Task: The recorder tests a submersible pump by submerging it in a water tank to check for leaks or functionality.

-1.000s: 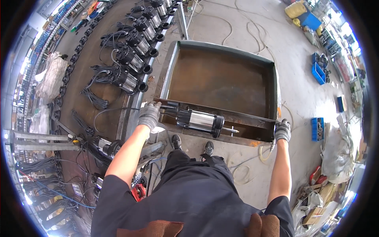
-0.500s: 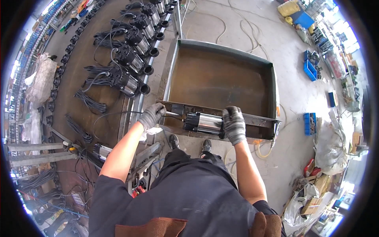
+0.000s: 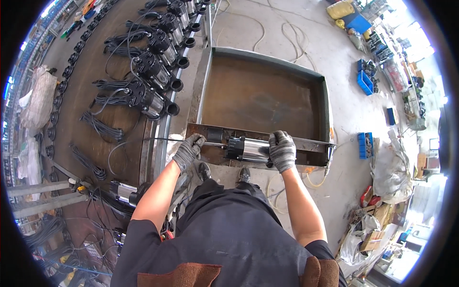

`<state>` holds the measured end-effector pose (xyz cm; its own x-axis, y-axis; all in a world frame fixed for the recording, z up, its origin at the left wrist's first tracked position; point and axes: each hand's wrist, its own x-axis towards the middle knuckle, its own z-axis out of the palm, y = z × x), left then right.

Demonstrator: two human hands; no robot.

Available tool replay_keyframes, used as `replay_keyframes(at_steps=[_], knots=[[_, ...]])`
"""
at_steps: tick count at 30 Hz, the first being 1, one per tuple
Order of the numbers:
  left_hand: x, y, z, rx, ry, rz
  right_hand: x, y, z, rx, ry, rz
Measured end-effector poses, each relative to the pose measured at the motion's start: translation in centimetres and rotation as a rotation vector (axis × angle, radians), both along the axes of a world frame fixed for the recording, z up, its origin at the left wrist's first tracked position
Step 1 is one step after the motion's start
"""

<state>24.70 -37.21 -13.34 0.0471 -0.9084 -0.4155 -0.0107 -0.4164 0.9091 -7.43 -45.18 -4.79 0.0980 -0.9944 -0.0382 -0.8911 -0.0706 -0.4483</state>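
A steel and black submersible pump (image 3: pixel 253 149) lies on its side across the near ledge (image 3: pixel 311 146) of a metal tank (image 3: pixel 327 103) holding brown water. My right hand (image 3: pixel 282 150), in a grey knit glove, is wrapped around the pump's right end. At the pump's left end, my gloved left hand (image 3: pixel 190 152) is closed on the black power cable (image 3: pixel 158 139), close to where a pale sleeve or rod enters the pump. From that hand the cable runs left onto the belt. Whether the ledge bears the pump's weight I cannot tell.
Several pumps (image 3: pixel 152 103) with coiled cables stand in a row on the brown conveyor belt (image 3: pixel 119 158) to the left, behind a metal rail (image 3: pixel 165 129). Another pump (image 3: pixel 125 192) lies near my left forearm. Hoses (image 3: pixel 296 40) and blue bins (image 3: pixel 365 145) are on the floor.
My left hand has shifted slightly right and down along the cable, closer to the pump. The pump and my right hand keep nearly the same place, while the whole view has shifted a little.
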Motion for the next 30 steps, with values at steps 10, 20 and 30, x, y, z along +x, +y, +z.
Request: replay_keyframes(at_steps=[10,20,30], knots=[[0.2,0.1,-1.5,0.220,0.438,-0.006,0.2,0.0,0.1,0.061,-0.022,-0.051],[2.3,-1.5,-1.3,-0.194,-0.180,-0.389,0.4,-0.2,0.5,0.075,-0.026,-0.055],[1.4,-0.2,-0.1,0.001,0.273,-0.201,0.4,-0.2,0.6,0.073,-0.011,-0.062]])
